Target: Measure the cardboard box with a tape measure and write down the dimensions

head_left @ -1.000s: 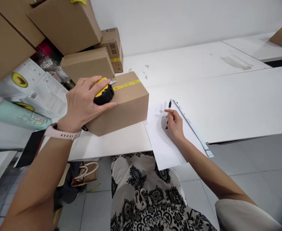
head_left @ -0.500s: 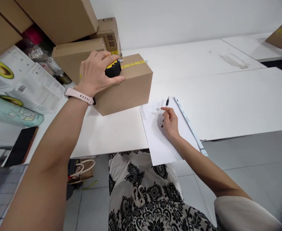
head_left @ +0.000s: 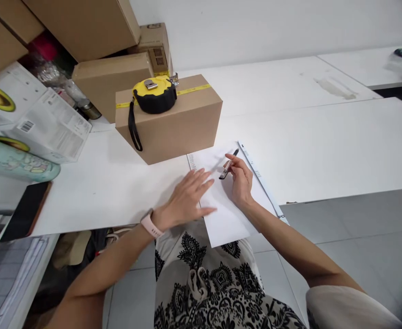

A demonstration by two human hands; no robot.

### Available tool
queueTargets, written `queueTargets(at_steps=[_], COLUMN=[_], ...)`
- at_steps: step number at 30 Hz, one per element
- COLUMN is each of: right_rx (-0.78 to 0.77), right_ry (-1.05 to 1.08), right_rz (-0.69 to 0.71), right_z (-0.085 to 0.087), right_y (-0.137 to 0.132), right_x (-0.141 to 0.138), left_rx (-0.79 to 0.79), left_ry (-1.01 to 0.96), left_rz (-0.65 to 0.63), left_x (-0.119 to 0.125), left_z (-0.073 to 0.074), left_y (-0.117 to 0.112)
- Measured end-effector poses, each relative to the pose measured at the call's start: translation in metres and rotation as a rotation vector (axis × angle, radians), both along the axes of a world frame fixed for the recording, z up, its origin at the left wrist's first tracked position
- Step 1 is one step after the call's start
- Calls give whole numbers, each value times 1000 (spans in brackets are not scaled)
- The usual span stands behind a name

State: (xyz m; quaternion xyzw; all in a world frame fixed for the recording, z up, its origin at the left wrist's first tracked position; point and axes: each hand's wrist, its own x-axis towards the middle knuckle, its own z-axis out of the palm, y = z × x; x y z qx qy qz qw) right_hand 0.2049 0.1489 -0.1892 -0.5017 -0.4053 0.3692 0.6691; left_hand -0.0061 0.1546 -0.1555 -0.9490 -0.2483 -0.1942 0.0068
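The left hand [head_left: 187,196], blurred, has its fingers spread apart and grips nothing; it is over the left side of the white sheet of paper [head_left: 224,224], though whether the palm touches it is hard to tell. A pale pink watch strap [head_left: 151,225] circles that wrist. The right hand [head_left: 241,180] has its fingers closed around a slim black-and-clear pen [head_left: 229,165], which slants above the upper part of the paper. The 2 hands are near each other.

The paper lies on the white flat-topped desk [head_left: 338,146], its lower corner jutting past the front edge, with a pale blue printed strip [head_left: 262,180] along its right side. Just beyond its upper left edge is a brown rectangular cardboard box [head_left: 183,130] with yellow tape across the top. A yellow-and-black tape measure [head_left: 155,97] rests on that box, apart from both hands, its black fabric wrist loop [head_left: 134,130] hanging down the near side.

On the far left are white cardboard cartons [head_left: 60,123] with avocado pictures, a mint-green cylindrical bottle [head_left: 23,157] and a black flat phone [head_left: 26,210].
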Motion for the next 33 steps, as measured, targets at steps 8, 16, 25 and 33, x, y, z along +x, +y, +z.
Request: queueTargets(at_steps=[8,16,25,33], right_rx=[222,179,-250,-218], right_ry=[-472,-180,-68,-133], right_rz=[-233,232,331,475], right_z=[5,41,17,14], right_y=[-10,-32,20,13], right_x=[-9,-24,-35,-28], left_rx=[-211,-229,-227,-195], left_ry=[232,187,69,-37], left_rz=[48,93,155,192], left_x=[-10,-1,8,5], left_z=[-29,-28,-28,-31], left_y=[-33,-38,-46,-49])
